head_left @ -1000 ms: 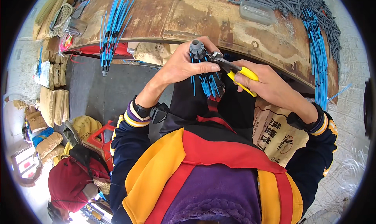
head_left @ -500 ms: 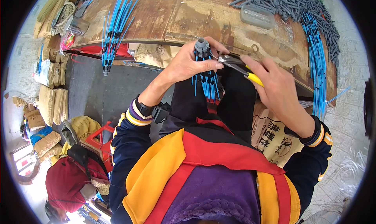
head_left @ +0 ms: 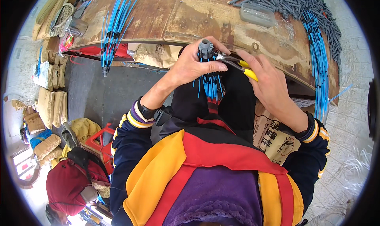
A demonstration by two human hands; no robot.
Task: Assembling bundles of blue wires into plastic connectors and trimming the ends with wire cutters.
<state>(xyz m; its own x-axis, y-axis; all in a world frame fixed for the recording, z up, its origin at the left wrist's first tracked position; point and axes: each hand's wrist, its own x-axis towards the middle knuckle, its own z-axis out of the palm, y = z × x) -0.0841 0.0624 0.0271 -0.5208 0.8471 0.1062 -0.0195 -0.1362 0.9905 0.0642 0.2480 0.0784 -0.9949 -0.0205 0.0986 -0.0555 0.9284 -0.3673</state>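
in the head view, the left hand [head_left: 190, 64] is wrapped around a notched grey hub [head_left: 206, 49] with blue rods [head_left: 211, 87] hanging below it, above the black trousers [head_left: 238, 103], near the wooden table [head_left: 198, 22]. the right hand [head_left: 271, 80] is closed on yellow-handled pliers [head_left: 250, 74]; whether their jaws pinch anything, i cannot tell. the hub looks light, stiff and smooth, the rods springy; gripping just under the hub seems surest.

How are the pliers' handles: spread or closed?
Spread: a gap shows between the yellow handles in the right hand. Whether the jaws are open, I cannot tell.
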